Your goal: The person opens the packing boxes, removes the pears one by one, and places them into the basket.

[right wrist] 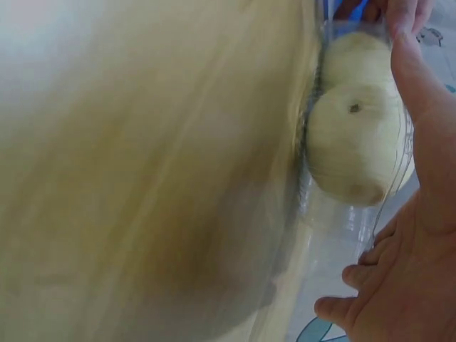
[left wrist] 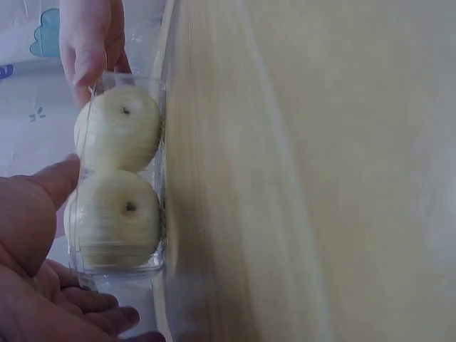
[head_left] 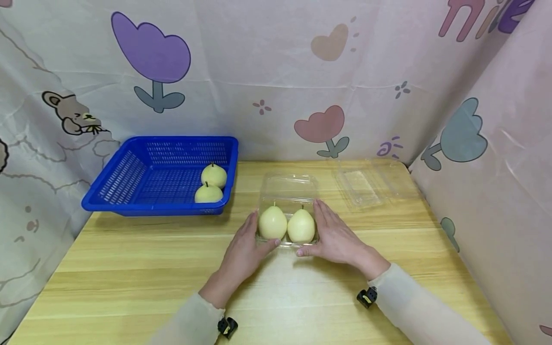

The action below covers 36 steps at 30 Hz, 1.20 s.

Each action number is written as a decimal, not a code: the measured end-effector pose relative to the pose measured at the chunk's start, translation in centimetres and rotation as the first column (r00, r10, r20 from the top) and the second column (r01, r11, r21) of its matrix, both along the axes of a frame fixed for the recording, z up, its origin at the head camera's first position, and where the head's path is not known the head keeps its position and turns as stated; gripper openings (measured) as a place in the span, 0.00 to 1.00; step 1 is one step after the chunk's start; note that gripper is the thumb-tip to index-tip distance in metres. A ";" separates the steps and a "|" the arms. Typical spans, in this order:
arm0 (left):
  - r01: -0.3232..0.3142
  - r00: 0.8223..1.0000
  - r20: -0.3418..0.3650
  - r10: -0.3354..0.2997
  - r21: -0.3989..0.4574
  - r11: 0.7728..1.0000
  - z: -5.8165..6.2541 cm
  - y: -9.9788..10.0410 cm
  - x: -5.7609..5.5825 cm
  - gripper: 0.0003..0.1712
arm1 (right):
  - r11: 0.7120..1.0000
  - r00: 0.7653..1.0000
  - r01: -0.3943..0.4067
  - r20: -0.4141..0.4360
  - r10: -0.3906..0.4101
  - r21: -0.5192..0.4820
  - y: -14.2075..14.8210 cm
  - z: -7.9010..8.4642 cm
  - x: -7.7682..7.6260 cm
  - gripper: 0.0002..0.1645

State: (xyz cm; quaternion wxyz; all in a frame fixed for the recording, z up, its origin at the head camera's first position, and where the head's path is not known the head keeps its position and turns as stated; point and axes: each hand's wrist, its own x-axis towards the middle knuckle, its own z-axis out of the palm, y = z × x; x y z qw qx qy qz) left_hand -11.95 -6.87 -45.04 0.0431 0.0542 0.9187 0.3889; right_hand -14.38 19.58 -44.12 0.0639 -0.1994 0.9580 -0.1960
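Two pale yellow pears, the left pear [head_left: 272, 223] and the right pear [head_left: 301, 225], sit side by side in a clear plastic clamshell box [left wrist: 117, 269]. Its lid [head_left: 288, 186] is folded back, away from the person. My left hand [head_left: 243, 249] holds the box's left side, its thumb at the front rim. On the opposite side my right hand [head_left: 338, 235] holds the box, fingers along the wall and thumb at the front rim. Both wrist views show the pears through the clear front wall.
At the back left stands a blue plastic basket [head_left: 159, 208] with two more pears [head_left: 209, 193] at its right end. Another clear clamshell box [head_left: 360, 188] lies opened at the back right. A printed curtain [head_left: 241, 62] hangs behind the wooden table [head_left: 142, 268].
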 end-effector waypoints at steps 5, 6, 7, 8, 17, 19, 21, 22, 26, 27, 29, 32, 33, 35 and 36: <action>-0.030 0.998 -0.055 0.027 -0.060 0.998 0.3 0.3 0.9 0.60 | 1.000 1.000 -0.019 0.024 0.018 0.016 0.2 0.0 -0.8 0.87; -0.032 0.998 -0.062 0.027 -0.075 0.997 0.3 0.4 1.0 0.59 | 1.000 1.000 -0.018 0.025 0.018 0.018 0.2 0.0 -0.8 0.87; -0.033 0.997 -0.072 0.027 -0.088 0.996 0.4 0.4 1.1 0.59 | 1.000 0.999 -0.018 0.027 0.018 0.022 0.1 -0.1 -0.9 0.87; -0.032 0.996 -0.085 0.023 -0.102 0.994 0.5 0.4 1.1 0.58 | 1.000 0.999 -0.017 0.028 0.016 0.023 0.1 -0.1 -1.0 0.87; -0.041 0.991 -0.132 0.021 -0.155 0.987 2.1 0.2 -0.5 0.51 | 0.999 0.999 -0.017 0.049 0.015 0.041 0.1 -0.1 -1.2 0.87; -0.039 0.992 -0.123 0.018 -0.174 0.984 2.5 0.3 -1.1 0.51 | 0.999 0.999 -0.013 0.054 0.011 0.043 0.1 0.0 -1.2 0.88; -0.037 0.993 -0.121 0.012 -0.209 0.977 2.8 0.5 -1.8 0.51 | 0.999 0.998 -0.008 0.060 0.006 0.045 0.0 0.1 -1.2 0.88; -0.036 0.993 -0.116 0.009 -0.232 0.972 2.8 0.6 -2.1 0.51 | 0.999 0.998 -0.008 0.058 0.006 0.041 0.0 0.2 -1.2 0.88; -0.031 0.994 -0.105 -0.002 -0.311 0.950 2.8 1.0 -3.1 0.51 | 0.999 0.998 -0.006 0.063 0.004 0.042 0.0 0.2 -1.2 0.87; -0.029 0.995 -0.104 -0.005 -0.323 0.946 2.7 1.1 -3.3 0.51 | 0.999 0.998 -0.007 0.063 0.005 0.038 0.0 0.2 -1.2 0.87; -0.028 0.995 -0.104 -0.008 -0.340 0.940 2.6 1.2 -3.6 0.51 | 0.999 0.998 -0.004 0.066 0.002 0.039 0.0 0.2 -1.2 0.88; -0.018 0.994 -0.110 -0.023 -0.354 0.935 2.5 1.3 -3.7 0.50 | 1.000 0.998 -0.003 0.064 0.001 0.031 0.0 0.1 -1.2 0.88; -0.010 0.993 -0.112 -0.032 -0.360 0.933 2.5 1.2 -3.7 0.49 | 0.999 0.998 0.000 0.068 -0.002 0.034 0.0 0.1 -1.2 0.88; 0.009 0.992 -0.115 -0.055 -0.368 0.930 2.4 1.2 -3.6 0.47 | 0.999 0.997 0.004 0.070 -0.007 0.043 0.0 0.1 -1.2 0.88; 0.020 0.990 -0.119 -0.069 -0.371 0.928 2.4 1.2 -3.6 0.47 | 0.999 0.998 0.004 0.069 -0.007 0.042 0.0 0.0 -1.2 0.88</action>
